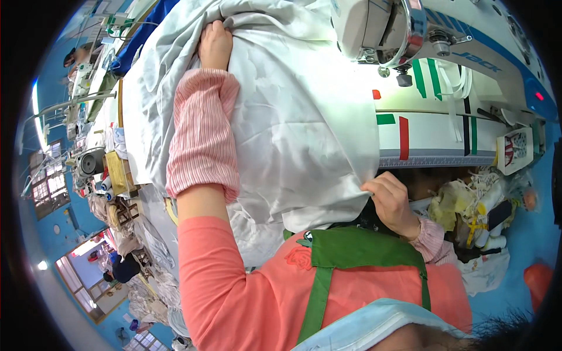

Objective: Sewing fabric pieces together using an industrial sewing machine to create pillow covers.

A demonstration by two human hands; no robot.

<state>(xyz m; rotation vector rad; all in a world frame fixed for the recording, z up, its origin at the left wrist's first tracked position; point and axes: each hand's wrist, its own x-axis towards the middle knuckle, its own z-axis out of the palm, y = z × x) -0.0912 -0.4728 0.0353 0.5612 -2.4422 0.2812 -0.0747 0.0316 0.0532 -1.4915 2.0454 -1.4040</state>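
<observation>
both hands, left hand (pixel 215 44) and right hand (pixel 391 202), grip the crumpled white cloth (pixel 304 128).

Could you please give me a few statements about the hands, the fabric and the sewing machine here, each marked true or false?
1. The left hand grips the white fabric at its far, upper part. True.
2. The right hand rests flat on the sewing machine. False: it pinches the fabric's lower edge near the table edge, below the machine.
3. The left forearm wears a pink striped sleeve cover. True.
4. The fabric is dark blue. False: it is white.
5. Red and green strips mark the table top beside the fabric. True.
</observation>
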